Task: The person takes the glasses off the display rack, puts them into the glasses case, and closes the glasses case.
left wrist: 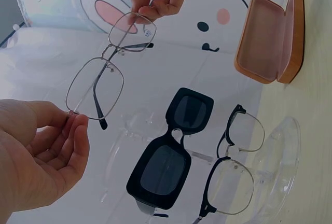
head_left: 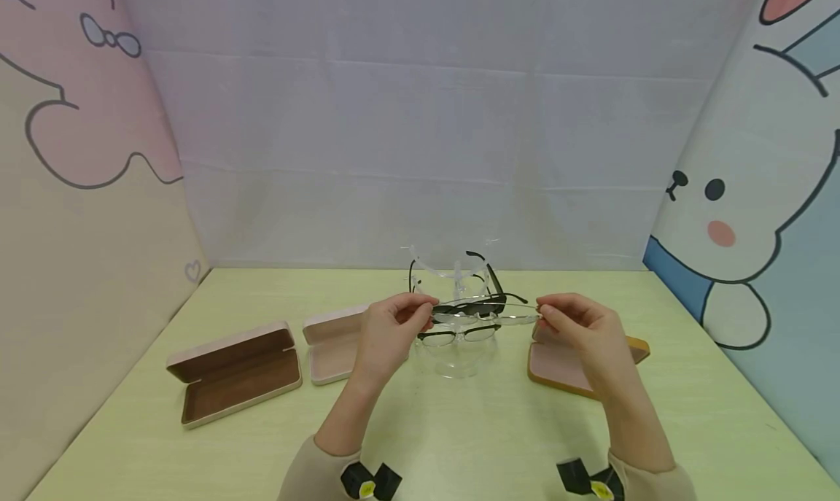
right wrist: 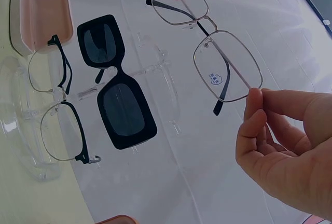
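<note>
Nearest the camera, two beige sleeves are reaching forward over the pale green table (head_left: 459, 443). The left hand (head_left: 387, 333) and the right hand (head_left: 587, 333) are holding a pair of silver wire-rimmed glasses (head_left: 485, 310) between them, lifted in the air just in front of the clear display stand (head_left: 459, 359). Each hand is pinching one outer end of the frame between thumb and fingertips, the other fingers loosely curled. The glasses are thin metal, with two rounded-rectangular clear lenses, a slim bridge with nose pads, and dark tips on the folded temples; the right wrist view is showing a small printed mark on one lens (right wrist: 215, 79).

Just behind the glasses, the stand is carrying chunky black sunglasses (left wrist: 168, 159) with dark lenses, and below them black browline glasses (left wrist: 231, 167) with clear lenses.

On the table to the left, an open pink case with a brown lining (head_left: 232, 373) is lying well apart from the hands, and a second open pink case (head_left: 331, 344) is sitting partly behind the left hand. To the right, a tan-edged open case (head_left: 558, 366) is lying partly behind the right hand.

Farthest off, a pale cloth backdrop (head_left: 420, 158) and cartoon rabbit panels (head_left: 735, 216) are enclosing the table.
</note>
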`<state>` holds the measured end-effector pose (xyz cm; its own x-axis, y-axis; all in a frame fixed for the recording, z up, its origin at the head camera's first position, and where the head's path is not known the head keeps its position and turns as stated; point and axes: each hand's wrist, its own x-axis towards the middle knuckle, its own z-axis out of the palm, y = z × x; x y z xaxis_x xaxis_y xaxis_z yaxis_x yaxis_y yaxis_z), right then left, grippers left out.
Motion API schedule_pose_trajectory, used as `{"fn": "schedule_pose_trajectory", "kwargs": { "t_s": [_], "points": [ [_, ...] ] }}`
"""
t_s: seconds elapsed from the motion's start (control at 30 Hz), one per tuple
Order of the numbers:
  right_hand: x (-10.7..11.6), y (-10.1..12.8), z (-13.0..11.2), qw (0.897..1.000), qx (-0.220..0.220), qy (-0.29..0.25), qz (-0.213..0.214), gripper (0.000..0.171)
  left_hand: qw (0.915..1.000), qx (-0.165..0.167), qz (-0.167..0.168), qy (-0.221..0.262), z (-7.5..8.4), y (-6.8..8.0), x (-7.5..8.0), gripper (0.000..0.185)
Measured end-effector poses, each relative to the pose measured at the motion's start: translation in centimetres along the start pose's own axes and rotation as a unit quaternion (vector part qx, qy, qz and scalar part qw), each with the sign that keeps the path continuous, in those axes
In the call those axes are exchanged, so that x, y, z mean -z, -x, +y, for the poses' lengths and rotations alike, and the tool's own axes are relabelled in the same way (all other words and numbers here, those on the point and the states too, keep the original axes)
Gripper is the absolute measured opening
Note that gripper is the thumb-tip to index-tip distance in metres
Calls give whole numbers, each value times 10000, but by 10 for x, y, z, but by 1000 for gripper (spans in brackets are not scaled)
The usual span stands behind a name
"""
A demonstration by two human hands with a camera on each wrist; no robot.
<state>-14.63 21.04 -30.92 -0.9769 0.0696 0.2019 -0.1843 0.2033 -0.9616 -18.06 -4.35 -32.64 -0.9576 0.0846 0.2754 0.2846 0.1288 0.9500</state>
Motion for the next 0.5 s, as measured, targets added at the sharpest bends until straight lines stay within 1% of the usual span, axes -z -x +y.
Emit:
{"fn": "schedule_pose_trajectory", "kwargs": {
  "t_s": [0.1, 0.3, 0.37, 0.43, 0.5],
  "points": [
    [-1, 0, 0, 10000, -35, -36, 31, 9, 10000, -47, 4, -27, -1, 0, 0, 11],
    [-1, 1, -1, 9998, -133, 118, 4, 12, 9998, -136, -14, -140, -2, 0, -1, 11],
    [-1, 1, -1, 9999, -143, 66, 7, 14, 9997, -122, -65, -189, -2, 0, -2, 12],
    [-1, 2, -1, 9999, -162, -9, -2, 18, 9997, -39, -148, -204, 6, 2, -2, 13],
    [0, 2, -1, 9998, -210, -14, -21, 21, 9996, 16, -231, -188, 6, 3, -3, 12]
  ]
}}
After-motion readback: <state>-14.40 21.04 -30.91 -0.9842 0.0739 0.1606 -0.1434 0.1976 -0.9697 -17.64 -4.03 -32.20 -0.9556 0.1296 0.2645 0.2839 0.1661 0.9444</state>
